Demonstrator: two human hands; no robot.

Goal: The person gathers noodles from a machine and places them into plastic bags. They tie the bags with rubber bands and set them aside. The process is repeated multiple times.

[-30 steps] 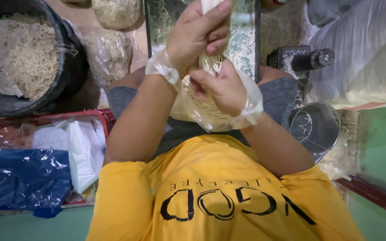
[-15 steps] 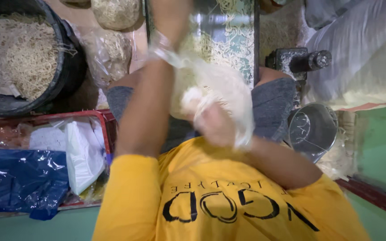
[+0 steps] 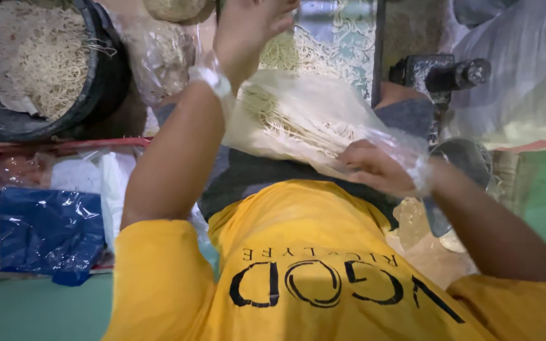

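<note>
Since the earlier frame, the left hand (image 3: 251, 25) has risen toward 12 o'clock and the clear noodle bag (image 3: 304, 123) now lies stretched and tilted between both hands, above the lap. Left fingers pinch the bag's upper end; right hand (image 3: 377, 167), at 3 o'clock from the bag's centre, closes on its lower end. At 10 o'clock stands a black tub of noodles (image 3: 105, 76). At 8 o'clock lies a blue plastic bag (image 3: 48, 230). At 3 o'clock sits a metal cup (image 3: 469, 158).
</note>
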